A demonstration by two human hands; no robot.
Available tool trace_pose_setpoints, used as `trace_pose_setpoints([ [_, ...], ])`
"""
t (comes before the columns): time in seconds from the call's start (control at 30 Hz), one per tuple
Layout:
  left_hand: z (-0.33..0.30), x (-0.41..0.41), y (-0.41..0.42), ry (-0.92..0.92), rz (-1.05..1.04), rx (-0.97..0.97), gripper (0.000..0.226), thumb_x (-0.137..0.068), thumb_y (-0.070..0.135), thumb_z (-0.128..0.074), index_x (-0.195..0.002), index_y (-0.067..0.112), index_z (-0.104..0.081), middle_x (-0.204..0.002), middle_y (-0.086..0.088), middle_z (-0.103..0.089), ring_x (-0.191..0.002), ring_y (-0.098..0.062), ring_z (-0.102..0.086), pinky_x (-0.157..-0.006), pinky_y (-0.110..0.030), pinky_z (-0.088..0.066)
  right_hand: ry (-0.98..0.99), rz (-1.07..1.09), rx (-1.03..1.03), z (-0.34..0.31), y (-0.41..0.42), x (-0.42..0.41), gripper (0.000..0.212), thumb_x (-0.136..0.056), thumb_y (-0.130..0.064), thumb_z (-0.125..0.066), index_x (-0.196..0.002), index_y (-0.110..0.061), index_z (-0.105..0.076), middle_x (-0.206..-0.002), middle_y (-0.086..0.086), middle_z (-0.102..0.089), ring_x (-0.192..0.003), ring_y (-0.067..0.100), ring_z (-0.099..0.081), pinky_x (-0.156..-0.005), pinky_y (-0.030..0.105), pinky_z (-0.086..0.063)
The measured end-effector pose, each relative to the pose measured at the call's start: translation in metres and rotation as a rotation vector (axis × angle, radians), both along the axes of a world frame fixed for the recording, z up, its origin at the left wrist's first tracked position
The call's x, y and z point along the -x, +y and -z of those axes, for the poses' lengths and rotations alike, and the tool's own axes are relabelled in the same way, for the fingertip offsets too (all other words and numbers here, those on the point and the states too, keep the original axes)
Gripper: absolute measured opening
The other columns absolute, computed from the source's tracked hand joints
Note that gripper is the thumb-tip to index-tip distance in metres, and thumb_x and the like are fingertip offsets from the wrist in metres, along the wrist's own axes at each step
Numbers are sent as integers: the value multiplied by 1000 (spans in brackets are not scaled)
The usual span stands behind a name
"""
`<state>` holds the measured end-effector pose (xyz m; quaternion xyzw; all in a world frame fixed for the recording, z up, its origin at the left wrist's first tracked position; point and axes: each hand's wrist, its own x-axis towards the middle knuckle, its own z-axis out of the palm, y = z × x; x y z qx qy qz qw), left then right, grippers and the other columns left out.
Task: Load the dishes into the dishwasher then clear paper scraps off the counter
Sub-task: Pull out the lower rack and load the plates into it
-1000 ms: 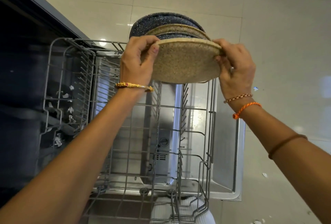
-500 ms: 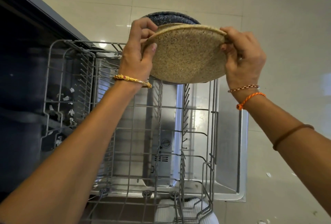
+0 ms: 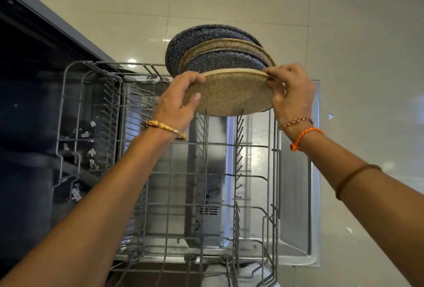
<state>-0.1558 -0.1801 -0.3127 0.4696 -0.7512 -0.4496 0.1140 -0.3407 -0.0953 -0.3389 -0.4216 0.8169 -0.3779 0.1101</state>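
Wire rack [image 3: 174,172], round speckled plate [image 3: 229,94]

One head-worn view only, wide-angle, looking forward and steeply down. Close over the pulled-out rack [image 3: 206,172] and open door [image 3: 296,195] of a dishwasher, with both forearms reaching in from the bottom edge. Tiled floor [image 3: 367,57] across top and right, bowed by the lens.
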Motion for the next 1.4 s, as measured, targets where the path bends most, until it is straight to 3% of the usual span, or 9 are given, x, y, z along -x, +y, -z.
trace_pose_setpoints([
  [0.1, 6, -3, 5, -121, 44, -49, 46, -91, 3, -49, -133, 18, -39, -151, -1, -25, -137, -15, -26, -112, -30, -22, -36, -45, -82, 2, 1, -8, 41, -82, 6, -49, -119, -9, -59, -107, 13, -65, -97, 27, -61, -89, 29, -47],
  [0.33, 10, 13, 1, -277, 31, -82, 62, -91, 9, -52, -144, 21, -23, -157, 0, -4, -143, -22, -11, -117, -38, -15, -15, -134, -359, 8, 2, -18, 69, -77, 9, -47, -141, -13, -31, -139, 11, -45, -120, 33, -48, -102, 38, -39],
  [0.5, 0, 23, 14, -185, -195, 115, 38, -92, 12, -52, -129, 11, -44, -133, -8, -49, -121, -25, -47, -101, -32, -37, -9, -61, -68, 0, 9, -25, 48, -70, 13, -49, -116, 1, -51, -120, 18, -49, -97, 19, -51, -81, 5, -35],
  [0.77, -51, 11, 47, -10, -342, 248, 20, -94, 13, -48, -106, 3, -61, -95, -9, -64, -80, -13, -52, -60, -10, -40, -4, -7, 373, -78, 23, -41, 30, -55, 19, -41, -79, 5, -51, -83, 10, -40, -74, -4, -31, -64, -1, -32],
  [0.93, -147, -13, 88, 86, -514, 200, 17, -90, 8, -54, -104, 5, -62, -85, 1, -58, -76, -10, -51, -60, -2, -39, -115, -40, 457, -185, 46, -61, 34, -55, 15, -41, -84, 2, -54, -85, 6, -46, -81, 9, -46, -70, 6, -36],
  [1.1, -250, -43, 148, 166, -680, 202, 14, -90, 7, -53, -99, 7, -63, -79, 2, -61, -71, -10, -55, -62, -7, -42, -279, -205, 434, -289, 98, -101, 31, -63, -12, -37, -89, -18, -53, -86, -7, -50, -80, 17, -52, -68, 32, -47],
  [1.23, -287, -69, 190, 172, -775, 207, 15, -92, 12, -50, -99, 8, -63, -80, -2, -63, -74, -18, -59, -67, -29, -47, -448, -311, 358, -320, 122, -132, 38, -67, 1, -40, -81, -32, -51, -80, -9, -55, -72, 2, -51, -64, 13, -43],
  [1.3, -332, -153, 266, 166, -1053, 349, 17, -93, 11, -48, -99, 7, -63, -85, -6, -66, -77, -18, -60, -71, -29, -48, -619, -594, 285, -371, 173, -212, 36, -75, 8, -46, -82, -26, -54, -76, -8, -55, -64, -2, -50, -56, 7, -39],
  [1.4, -337, -159, 279, 139, -1096, 292, 23, -96, 12, -44, -101, 2, -64, -89, -9, -67, -78, -16, -58, -77, -31, -47, -788, -499, 234, -377, 168, -235, 21, -84, 5, -52, -81, -15, -55, -66, -4, -47, -55, -2, -45, -54, 9, -37],
])
